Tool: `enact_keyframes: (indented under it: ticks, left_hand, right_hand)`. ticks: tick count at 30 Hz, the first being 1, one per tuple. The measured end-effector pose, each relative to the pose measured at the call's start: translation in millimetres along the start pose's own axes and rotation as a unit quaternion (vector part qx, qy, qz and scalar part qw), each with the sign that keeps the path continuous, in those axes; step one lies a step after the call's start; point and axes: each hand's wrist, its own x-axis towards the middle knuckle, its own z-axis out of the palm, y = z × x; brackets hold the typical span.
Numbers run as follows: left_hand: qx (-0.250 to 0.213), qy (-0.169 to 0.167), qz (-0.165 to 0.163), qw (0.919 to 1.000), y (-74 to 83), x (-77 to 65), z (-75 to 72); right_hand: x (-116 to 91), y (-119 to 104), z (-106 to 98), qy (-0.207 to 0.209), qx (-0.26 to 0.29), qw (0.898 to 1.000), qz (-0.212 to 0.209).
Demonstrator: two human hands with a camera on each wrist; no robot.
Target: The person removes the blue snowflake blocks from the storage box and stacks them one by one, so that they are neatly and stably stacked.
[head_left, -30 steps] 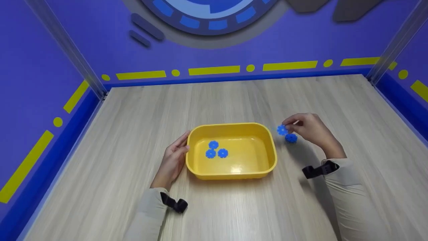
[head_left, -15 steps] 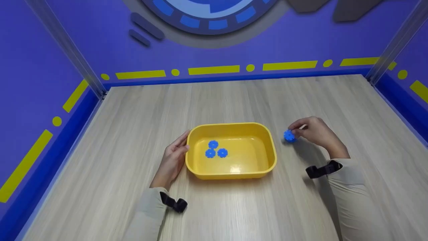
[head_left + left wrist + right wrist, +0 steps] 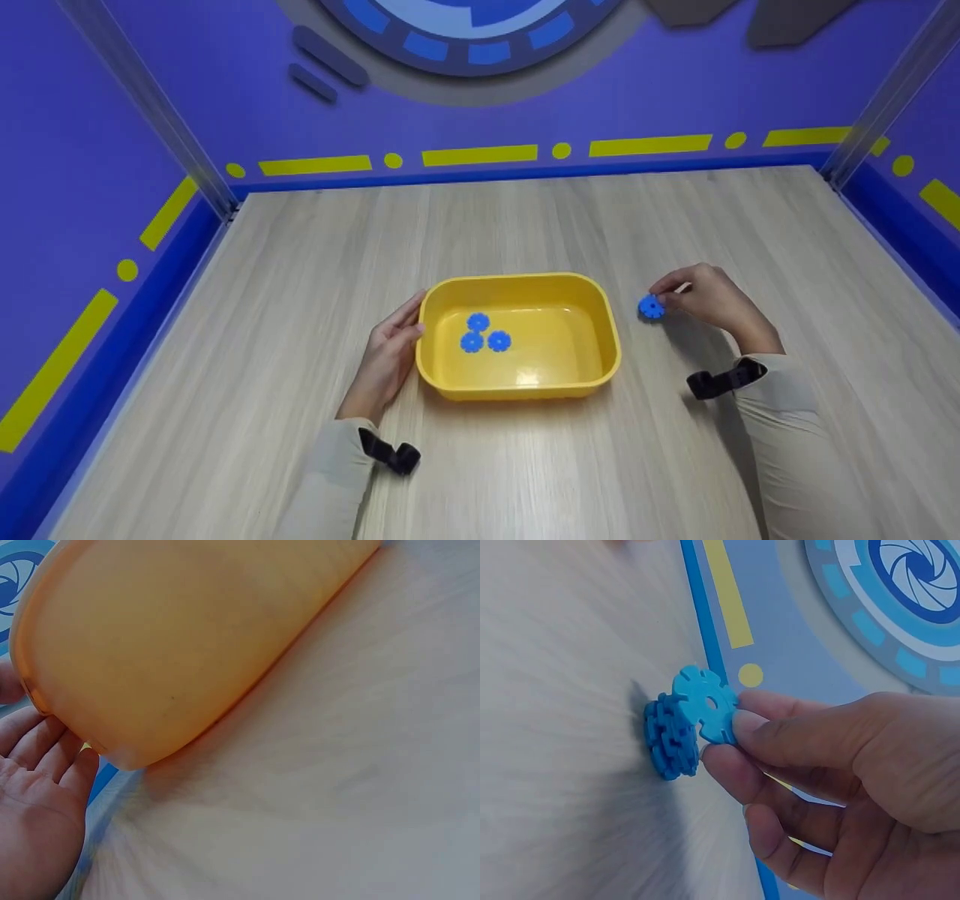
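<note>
My right hand (image 3: 709, 300) pinches a thin blue notched disc (image 3: 696, 690), a flower-shaped building piece with a center hole, between thumb and fingertips. Right beside that disc, in the right wrist view, is a short stack of similar blue discs (image 3: 664, 739) on the table; from the head the held disc overlaps it. A yellow plastic tub (image 3: 517, 394) stands to the left of the stack. Three blue discs (image 3: 499, 341) lie flat on its floor, toward the left. My left hand (image 3: 386, 360) holds the tub's left end, thumb at the rim and fingers along the outer wall.
The wood-grain table (image 3: 525, 480) is enclosed by purple-blue panels (image 3: 480, 127) with yellow dashes at the back and both sides. Each wrist wears a black camera on a strap.
My right hand has moved slightly right and toward me, bringing the disc from left of the stack to over it. My left hand and the tub stay in place.
</note>
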Motion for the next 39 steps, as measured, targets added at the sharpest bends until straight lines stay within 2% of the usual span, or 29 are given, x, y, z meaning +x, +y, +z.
enact_keyframes:
  ticks: [7, 21, 39]
  left_hand:
    - [0.002, -0.005, 0.003, 1.0, -0.2, -0.2, -1.0]
    - [-0.01, 0.006, 0.002, 0.9999, -0.8, 0.5, -0.5]
    - [-0.009, 0.002, 0.0, 1.0, -0.4, -0.1, 0.2]
  right_hand:
    - [0.7, 3.8, 0.4, 0.005, -0.004, 1.0, 0.006]
    - [1.1, 6.2, 0.1, 0.026, -0.003, 1.0, 0.014]
    - [-0.3, 9.7, 0.0, 0.003, 0.009, 0.999, 0.047]
